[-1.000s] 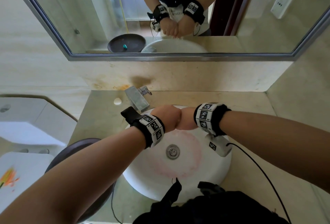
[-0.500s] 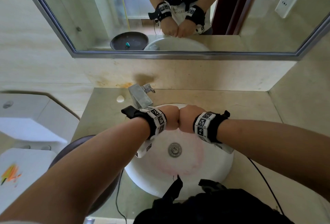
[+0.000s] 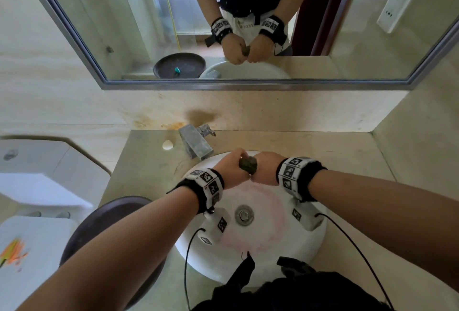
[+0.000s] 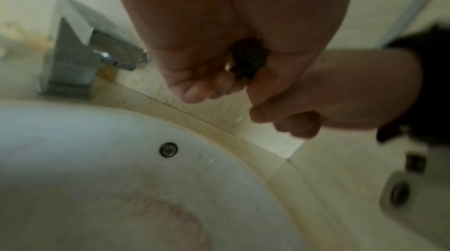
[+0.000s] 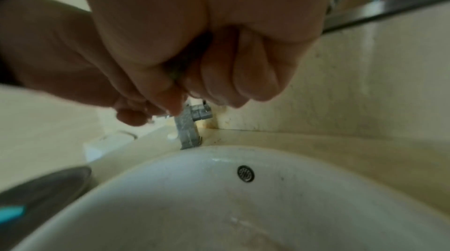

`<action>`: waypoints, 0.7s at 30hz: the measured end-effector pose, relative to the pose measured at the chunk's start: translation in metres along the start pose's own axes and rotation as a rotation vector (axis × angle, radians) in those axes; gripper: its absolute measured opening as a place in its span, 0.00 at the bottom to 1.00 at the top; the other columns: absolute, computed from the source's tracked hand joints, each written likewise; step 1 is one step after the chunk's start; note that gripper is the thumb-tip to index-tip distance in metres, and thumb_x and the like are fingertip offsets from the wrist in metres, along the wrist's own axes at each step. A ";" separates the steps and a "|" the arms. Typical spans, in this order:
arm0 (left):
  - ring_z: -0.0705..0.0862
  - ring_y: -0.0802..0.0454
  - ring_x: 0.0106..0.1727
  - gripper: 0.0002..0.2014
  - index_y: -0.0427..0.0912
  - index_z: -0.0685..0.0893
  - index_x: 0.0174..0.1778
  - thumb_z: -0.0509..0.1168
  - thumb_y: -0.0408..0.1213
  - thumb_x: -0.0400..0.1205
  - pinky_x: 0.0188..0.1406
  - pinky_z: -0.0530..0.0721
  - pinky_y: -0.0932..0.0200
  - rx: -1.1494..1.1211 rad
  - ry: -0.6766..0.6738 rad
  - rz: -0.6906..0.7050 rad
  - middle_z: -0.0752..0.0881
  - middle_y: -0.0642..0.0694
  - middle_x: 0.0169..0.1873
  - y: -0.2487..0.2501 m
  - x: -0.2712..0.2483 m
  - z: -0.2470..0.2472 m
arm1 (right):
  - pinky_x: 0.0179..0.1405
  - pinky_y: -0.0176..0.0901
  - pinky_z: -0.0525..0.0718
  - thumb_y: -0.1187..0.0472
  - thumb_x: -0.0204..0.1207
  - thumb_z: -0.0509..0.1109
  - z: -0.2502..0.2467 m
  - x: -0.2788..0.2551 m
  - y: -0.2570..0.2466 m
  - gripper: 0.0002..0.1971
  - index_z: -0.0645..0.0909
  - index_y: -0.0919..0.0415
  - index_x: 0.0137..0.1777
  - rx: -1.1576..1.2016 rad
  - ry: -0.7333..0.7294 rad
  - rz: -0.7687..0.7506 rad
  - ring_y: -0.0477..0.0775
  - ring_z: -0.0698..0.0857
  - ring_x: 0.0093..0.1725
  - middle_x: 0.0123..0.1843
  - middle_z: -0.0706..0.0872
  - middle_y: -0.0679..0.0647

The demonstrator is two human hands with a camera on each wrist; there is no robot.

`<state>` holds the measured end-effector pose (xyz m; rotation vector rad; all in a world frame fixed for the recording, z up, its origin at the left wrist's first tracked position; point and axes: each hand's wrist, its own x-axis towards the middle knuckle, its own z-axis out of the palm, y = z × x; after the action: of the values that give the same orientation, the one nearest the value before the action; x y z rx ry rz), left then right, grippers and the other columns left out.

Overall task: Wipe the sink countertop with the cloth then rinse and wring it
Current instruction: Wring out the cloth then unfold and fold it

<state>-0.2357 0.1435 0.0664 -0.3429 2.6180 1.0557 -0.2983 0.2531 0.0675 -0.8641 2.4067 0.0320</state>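
A small dark green cloth (image 3: 248, 164) is bunched tight between my two fists above the back of the white sink basin (image 3: 295, 248). My left hand (image 3: 229, 168) grips its left end and my right hand (image 3: 264, 168) grips its right end, knuckles nearly touching. In the left wrist view a dark wad of cloth (image 4: 248, 60) pokes out between my curled fingers (image 4: 194, 89). From the right wrist only my clenched right hand (image 5: 207, 74) shows, and the cloth is almost hidden inside it. The beige countertop (image 3: 323, 147) surrounds the basin.
A metal faucet (image 3: 196, 143) stands just behind and left of my hands, with no water seen running. A small soap piece (image 3: 167, 145) lies on the counter left of it. A dark round stool seat (image 3: 109, 223) sits at the left, a toilet (image 3: 37, 176) beyond. The mirror (image 3: 248, 20) hangs above.
My fists have rotated against each other, so the twisted cloth now shows between them. Both wrists turned and the hands sit slightly further back over the basin.
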 end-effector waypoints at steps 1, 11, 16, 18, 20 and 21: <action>0.79 0.52 0.36 0.17 0.39 0.75 0.61 0.64 0.25 0.77 0.30 0.78 0.66 -0.217 0.012 -0.016 0.81 0.45 0.40 -0.004 -0.002 0.000 | 0.40 0.45 0.80 0.56 0.74 0.69 0.002 0.001 0.003 0.06 0.80 0.59 0.41 0.071 0.000 -0.058 0.57 0.81 0.40 0.39 0.83 0.54; 0.88 0.37 0.50 0.07 0.43 0.80 0.52 0.65 0.28 0.81 0.53 0.88 0.40 -0.557 0.223 -0.068 0.86 0.39 0.49 -0.034 0.006 -0.001 | 0.39 0.44 0.90 0.54 0.82 0.65 0.002 -0.003 0.024 0.07 0.78 0.54 0.56 0.799 0.256 -0.109 0.53 0.88 0.44 0.47 0.86 0.53; 0.82 0.48 0.31 0.06 0.46 0.79 0.47 0.64 0.30 0.82 0.41 0.85 0.47 -0.661 0.288 -0.017 0.84 0.42 0.33 -0.042 0.001 -0.012 | 0.37 0.42 0.88 0.54 0.85 0.60 0.003 -0.003 0.023 0.15 0.82 0.63 0.55 0.936 0.289 -0.014 0.51 0.90 0.36 0.40 0.91 0.56; 0.77 0.50 0.28 0.05 0.44 0.80 0.46 0.64 0.29 0.81 0.38 0.81 0.51 -0.655 0.381 -0.024 0.80 0.45 0.28 -0.047 -0.001 -0.019 | 0.37 0.46 0.88 0.51 0.86 0.58 0.004 -0.002 0.025 0.20 0.82 0.68 0.55 0.957 0.312 0.068 0.55 0.90 0.34 0.39 0.91 0.63; 0.76 0.53 0.28 0.03 0.43 0.81 0.45 0.67 0.31 0.80 0.36 0.79 0.55 -0.539 0.404 0.016 0.78 0.49 0.27 -0.050 -0.005 -0.024 | 0.37 0.48 0.89 0.50 0.86 0.58 0.004 -0.005 0.027 0.21 0.82 0.69 0.55 0.971 0.312 0.102 0.57 0.90 0.32 0.38 0.91 0.65; 0.75 0.55 0.29 0.03 0.44 0.81 0.45 0.68 0.33 0.79 0.35 0.78 0.59 -0.456 0.375 0.063 0.77 0.50 0.27 -0.049 -0.009 -0.025 | 0.37 0.48 0.89 0.50 0.86 0.58 0.003 -0.008 0.027 0.21 0.82 0.68 0.54 0.986 0.299 0.101 0.57 0.90 0.32 0.38 0.91 0.65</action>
<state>-0.2163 0.0923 0.0561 -0.6125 2.6856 1.7634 -0.3077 0.2794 0.0646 -0.2787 2.2752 -1.2016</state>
